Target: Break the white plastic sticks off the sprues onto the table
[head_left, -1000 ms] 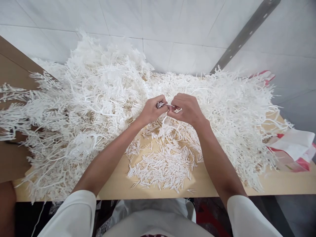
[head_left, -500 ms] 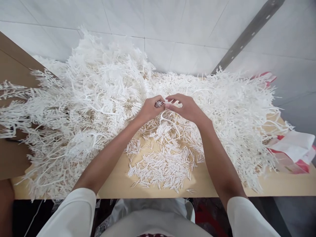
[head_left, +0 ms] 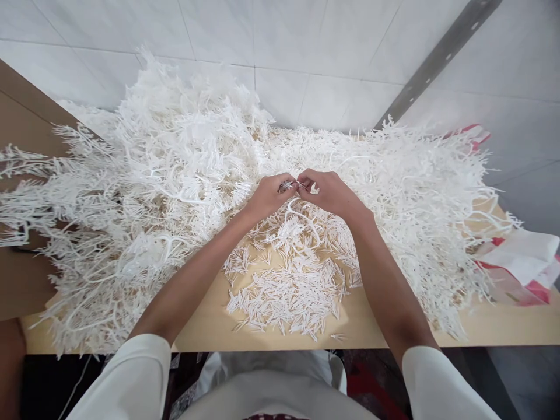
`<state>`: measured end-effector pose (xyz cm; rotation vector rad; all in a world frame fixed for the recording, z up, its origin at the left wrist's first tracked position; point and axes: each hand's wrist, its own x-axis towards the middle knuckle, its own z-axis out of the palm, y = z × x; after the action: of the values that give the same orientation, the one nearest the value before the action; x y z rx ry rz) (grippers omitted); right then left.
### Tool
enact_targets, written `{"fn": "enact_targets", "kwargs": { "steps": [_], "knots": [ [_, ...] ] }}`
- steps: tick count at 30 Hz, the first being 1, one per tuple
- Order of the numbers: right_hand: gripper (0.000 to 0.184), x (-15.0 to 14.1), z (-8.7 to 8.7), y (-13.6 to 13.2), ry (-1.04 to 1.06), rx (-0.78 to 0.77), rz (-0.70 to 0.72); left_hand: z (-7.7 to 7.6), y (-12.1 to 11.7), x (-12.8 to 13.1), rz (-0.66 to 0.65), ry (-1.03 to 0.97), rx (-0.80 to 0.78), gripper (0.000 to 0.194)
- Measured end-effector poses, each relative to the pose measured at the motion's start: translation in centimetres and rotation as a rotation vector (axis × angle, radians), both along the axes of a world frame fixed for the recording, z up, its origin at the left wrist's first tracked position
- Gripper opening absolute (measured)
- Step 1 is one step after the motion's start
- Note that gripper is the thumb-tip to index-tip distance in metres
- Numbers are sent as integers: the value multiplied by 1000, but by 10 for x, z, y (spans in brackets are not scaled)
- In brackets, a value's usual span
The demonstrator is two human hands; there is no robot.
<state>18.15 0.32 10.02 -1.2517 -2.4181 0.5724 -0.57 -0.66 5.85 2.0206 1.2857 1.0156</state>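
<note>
Above the middle of the table, my left hand (head_left: 268, 196) is closed, thumb and fingers pinching a small white plastic sprig (head_left: 286, 186). My right hand (head_left: 331, 191) meets it fingertip to fingertip, its thumb and forefinger closed on the same spot; thin white strands show between the two hands. A curved white branch (head_left: 301, 209) hangs or lies just below the fingers; I cannot tell whether it joins the sprig. Under my hands a pile of short loose white sprigs (head_left: 284, 297) is spread over the table.
White artificial branches form a tall heap (head_left: 175, 146) on the left and a lower one (head_left: 406, 204) on the right of the wooden table (head_left: 205, 335). A cardboard box (head_left: 26, 116) stands left, a red-and-white plastic bag (head_left: 518, 265) right. A tiled wall (head_left: 284, 35) rises behind.
My right hand's fingers, spread apart before, have closed in beside the left fingertips. Both hands have shifted very slightly; the heaps look the same.
</note>
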Motion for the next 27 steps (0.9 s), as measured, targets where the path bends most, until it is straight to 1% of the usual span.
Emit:
{"fn": "enact_targets", "kwargs": {
  "steps": [2, 4, 5, 7, 9, 13, 15, 17, 20, 24, 27],
  "knots": [
    [11, -4, 2, -3, -44, 30, 9, 2, 0, -1, -26, 11, -19, 24],
    [3, -6, 3, -4, -89, 60, 38, 3, 0, -3, -84, 6, -41, 27],
    [3, -5, 3, -4, -100, 68, 53, 4, 1, -4, -119, 3, -53, 27],
    [11, -3, 4, -2, -87, 56, 66, 7, 2, -7, -175, -2, -72, 25],
    [15, 1, 3, 0, -42, 17, 56, 10, 2, -10, -200, 9, -85, 23],
    [9, 5, 1, 3, -38, -18, 52, 14, 1, -14, -206, 82, -77, 19],
    [6, 3, 0, 2, -77, -14, 90, 13, 0, -15, -242, 160, -32, 14],
    [8, 0, 0, 1, -123, 5, 126, 11, -1, -15, -281, 274, 70, 12],
    [11, -2, 4, -2, -188, 29, 133, 8, -4, -13, -289, 446, 220, 12],
    [11, -2, 10, -5, -223, -7, 122, 10, -11, -7, -257, 618, 297, 20],
    [11, -2, 12, -5, -238, -26, 115, 12, -16, -2, -241, 702, 359, 28]
  ]
}}
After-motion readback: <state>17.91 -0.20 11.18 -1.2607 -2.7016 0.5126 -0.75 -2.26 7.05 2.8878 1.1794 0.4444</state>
